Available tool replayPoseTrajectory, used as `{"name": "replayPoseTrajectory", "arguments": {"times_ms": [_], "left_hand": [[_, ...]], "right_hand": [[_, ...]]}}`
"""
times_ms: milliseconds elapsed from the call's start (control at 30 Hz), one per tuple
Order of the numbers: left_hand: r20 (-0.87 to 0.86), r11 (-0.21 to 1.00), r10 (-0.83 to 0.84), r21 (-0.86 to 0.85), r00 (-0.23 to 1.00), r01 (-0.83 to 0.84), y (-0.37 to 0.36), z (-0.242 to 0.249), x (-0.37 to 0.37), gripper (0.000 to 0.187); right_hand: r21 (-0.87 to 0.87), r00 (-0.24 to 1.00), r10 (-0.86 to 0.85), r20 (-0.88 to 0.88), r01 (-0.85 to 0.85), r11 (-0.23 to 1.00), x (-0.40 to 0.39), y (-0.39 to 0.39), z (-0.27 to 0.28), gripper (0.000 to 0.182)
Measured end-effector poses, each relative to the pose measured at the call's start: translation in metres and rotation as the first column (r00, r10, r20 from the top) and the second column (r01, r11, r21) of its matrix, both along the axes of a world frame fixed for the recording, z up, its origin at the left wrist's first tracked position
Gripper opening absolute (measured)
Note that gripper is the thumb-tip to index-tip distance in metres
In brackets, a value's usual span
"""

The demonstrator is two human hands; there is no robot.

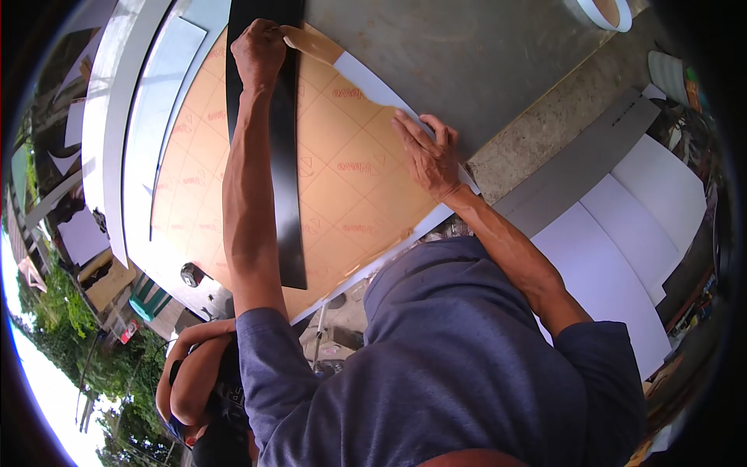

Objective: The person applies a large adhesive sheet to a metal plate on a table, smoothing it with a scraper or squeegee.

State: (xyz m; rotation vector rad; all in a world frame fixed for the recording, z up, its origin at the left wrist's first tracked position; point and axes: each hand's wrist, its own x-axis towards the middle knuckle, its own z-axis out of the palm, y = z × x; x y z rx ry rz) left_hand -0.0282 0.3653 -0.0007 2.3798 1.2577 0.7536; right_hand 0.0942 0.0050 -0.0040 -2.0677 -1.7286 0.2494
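Note:
A large sheet covered in brown printed film [350, 179] lies flat before me. My left hand [259, 53] is closed on a loose strip of that film [311, 44], lifted at the sheet's far edge. Where the film is raised, a white surface [373, 82] shows beneath it. My right hand [428, 156] rests with spread fingers near the sheet's right edge, pressing on nothing but the sheet. A long black strip [288, 194] lies across the film, partly under my left forearm.
Pale curved sheets [167, 70] lie to the left, with a small dark round tool [191, 274] near them. A grey panel [576, 163] and white sheets [607, 241] are at the right. A roll [611, 12] stands at the top right. Another person [202, 381] is at the lower left.

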Motion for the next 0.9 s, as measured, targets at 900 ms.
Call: {"name": "replayPoseTrajectory", "arguments": {"times_ms": [900], "left_hand": [[-0.009, 0.696, 0.705, -0.184, 0.709, -0.694, -0.105, -0.011, -0.207, 0.033]], "right_hand": [[-0.361, -0.277, -0.370, -0.887, -0.085, 0.929, -0.097, 0.165, 0.004, 0.067]]}}
